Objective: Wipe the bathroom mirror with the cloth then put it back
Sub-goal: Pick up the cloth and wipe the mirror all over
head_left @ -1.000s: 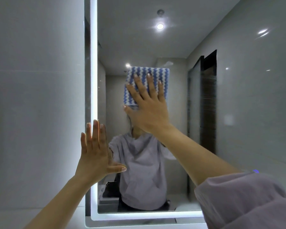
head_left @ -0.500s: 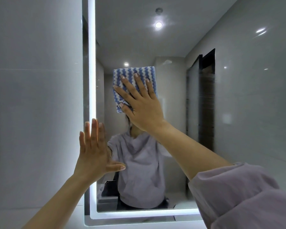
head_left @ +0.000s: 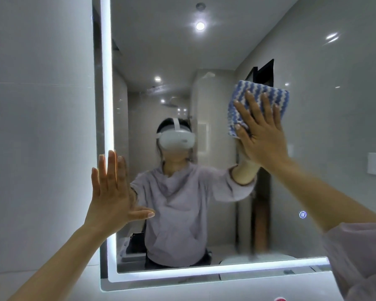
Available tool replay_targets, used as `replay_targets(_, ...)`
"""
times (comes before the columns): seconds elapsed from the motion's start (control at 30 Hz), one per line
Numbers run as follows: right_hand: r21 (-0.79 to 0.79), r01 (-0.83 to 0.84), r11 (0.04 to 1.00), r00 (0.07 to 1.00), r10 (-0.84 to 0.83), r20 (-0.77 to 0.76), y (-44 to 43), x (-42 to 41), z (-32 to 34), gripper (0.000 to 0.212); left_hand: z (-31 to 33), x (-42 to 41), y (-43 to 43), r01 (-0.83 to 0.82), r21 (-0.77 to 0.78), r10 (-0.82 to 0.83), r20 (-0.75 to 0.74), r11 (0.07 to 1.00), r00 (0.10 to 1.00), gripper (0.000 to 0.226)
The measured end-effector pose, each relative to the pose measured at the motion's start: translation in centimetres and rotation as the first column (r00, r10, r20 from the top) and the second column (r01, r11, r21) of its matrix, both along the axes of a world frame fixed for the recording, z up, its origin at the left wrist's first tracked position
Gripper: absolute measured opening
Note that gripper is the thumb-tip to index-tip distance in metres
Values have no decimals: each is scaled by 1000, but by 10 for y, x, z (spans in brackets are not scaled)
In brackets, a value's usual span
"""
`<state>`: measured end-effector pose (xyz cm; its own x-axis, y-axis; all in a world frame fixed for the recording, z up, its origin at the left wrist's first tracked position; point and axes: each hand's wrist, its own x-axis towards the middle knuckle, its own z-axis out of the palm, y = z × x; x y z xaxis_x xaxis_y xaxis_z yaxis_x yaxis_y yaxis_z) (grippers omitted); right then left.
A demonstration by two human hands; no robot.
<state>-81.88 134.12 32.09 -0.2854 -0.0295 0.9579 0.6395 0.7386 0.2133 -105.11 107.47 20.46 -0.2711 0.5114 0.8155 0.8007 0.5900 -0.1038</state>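
Note:
The bathroom mirror (head_left: 215, 51) fills the wall ahead, framed by a lit white strip at its left and bottom edges. A folded cloth (head_left: 263, 95) with blue and white wavy stripes is pressed flat against the glass at the upper right. My right hand (head_left: 262, 135) lies spread over the cloth, palm holding it to the mirror. My left hand (head_left: 112, 192) rests flat and open on the mirror's left edge, fingers up, holding nothing. The glass reflects a person in a lilac top wearing a white headset.
Grey tiled wall (head_left: 37, 127) runs along the left of the mirror. A small round touch button (head_left: 302, 214) glows on the glass at the lower right. A white ledge (head_left: 204, 287) sits below the mirror's lit bottom edge.
My right hand has swept the cloth from the mirror's centre-left over to the right. My left hand stays planted on the left edge.

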Motion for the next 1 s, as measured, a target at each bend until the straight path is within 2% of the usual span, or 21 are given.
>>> replay_targets(0.27,-187,4,982,990,-30,-138,46,61,-30,58,1,-1,2,-17,0,17,-1,1000,1000,138)
replay_targets(0.6,-253,-11,967,957,-63,-284,35,34,-43,56,1,1,1,-10,-9,10,18,1000,1000,140)
replay_targets(0.7,-192,-17,981,972,-29,-235,26,19,-47,55,2,2,0,-1,-5,1,29,1000,1000,140)
replay_targets(0.87,-9,-21,1000,997,21,-70,-13,-16,-40,57,1,2,0,6,0,-6,28,1000,1000,140)
replay_targets(1.0,-12,-32,999,999,32,31,-58,-54,-26,57,1,2,0,14,14,-14,30,1000,999,140)
